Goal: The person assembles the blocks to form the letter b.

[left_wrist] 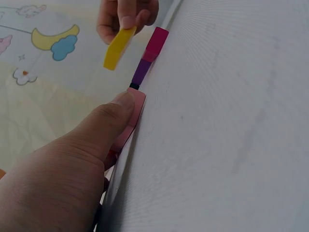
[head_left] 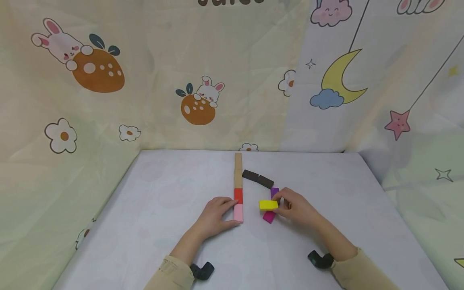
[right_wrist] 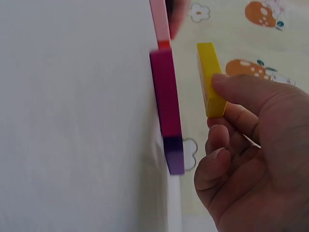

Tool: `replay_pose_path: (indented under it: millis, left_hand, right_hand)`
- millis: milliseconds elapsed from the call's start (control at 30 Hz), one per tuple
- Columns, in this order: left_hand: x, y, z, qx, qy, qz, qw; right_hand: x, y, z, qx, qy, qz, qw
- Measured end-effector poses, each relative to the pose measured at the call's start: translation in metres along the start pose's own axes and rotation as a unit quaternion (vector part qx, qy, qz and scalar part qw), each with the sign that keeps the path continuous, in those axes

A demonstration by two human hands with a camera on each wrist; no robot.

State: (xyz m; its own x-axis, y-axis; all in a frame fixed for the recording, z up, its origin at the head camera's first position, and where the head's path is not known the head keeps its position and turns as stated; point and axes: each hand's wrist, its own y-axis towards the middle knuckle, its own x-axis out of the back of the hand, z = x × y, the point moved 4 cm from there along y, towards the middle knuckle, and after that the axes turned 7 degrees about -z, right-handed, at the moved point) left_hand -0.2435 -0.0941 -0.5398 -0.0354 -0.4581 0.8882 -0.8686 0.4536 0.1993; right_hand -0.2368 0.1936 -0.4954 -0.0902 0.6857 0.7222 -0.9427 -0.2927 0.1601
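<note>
My right hand [head_left: 295, 206] pinches a yellow block [head_left: 268, 205] between thumb and fingers, raised over the table in the right wrist view. Below it lie a purple block [head_left: 274, 192] and a magenta block [head_left: 269, 217], partly covered by the yellow one in the head view. My left hand [head_left: 216, 215] holds a pink block [head_left: 238, 213], its thumb at the near end and a fingertip by the seam with a red block [head_left: 238, 195]. Pink and red continue a straight row with wooden-coloured blocks [head_left: 238, 177].
Two black blocks [head_left: 258, 178] slant from the wooden row toward the purple block. Everything lies on a white table [head_left: 174, 173], with a patterned cloth [head_left: 156, 100] behind and beside it. A dark wrist device [head_left: 203, 271] sits at the left sleeve, another [head_left: 320, 259] at the right.
</note>
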Motion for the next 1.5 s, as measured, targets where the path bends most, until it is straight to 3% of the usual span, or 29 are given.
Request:
replay_pose_path:
  millis: [267, 633, 1033, 1500]
  left_hand:
    - [0.000, 0.000, 0.000, 0.001, 0.004, 0.003, 1.0000]
    - [0.000, 0.000, 0.000, 0.000, 0.007, -0.001, 1.0000]
    - [0.000, 0.000, 0.000, -0.004, 0.013, -0.002, 0.9999]
    - [0.000, 0.000, -0.001, -0.003, 0.013, -0.003, 0.9999]
  right_hand:
    - [-0.025, -0.005, 0.020, -0.001, -0.033, 0.020, 0.9993]
    - [-0.041, -0.010, 0.035, -0.043, -0.043, 0.022, 0.9979]
    - [-0.054, -0.010, 0.030, -0.022, -0.094, 0.013, 0.9953]
    - [-0.056, -0.009, 0.034, -0.034, -0.151, 0.000, 0.9880]
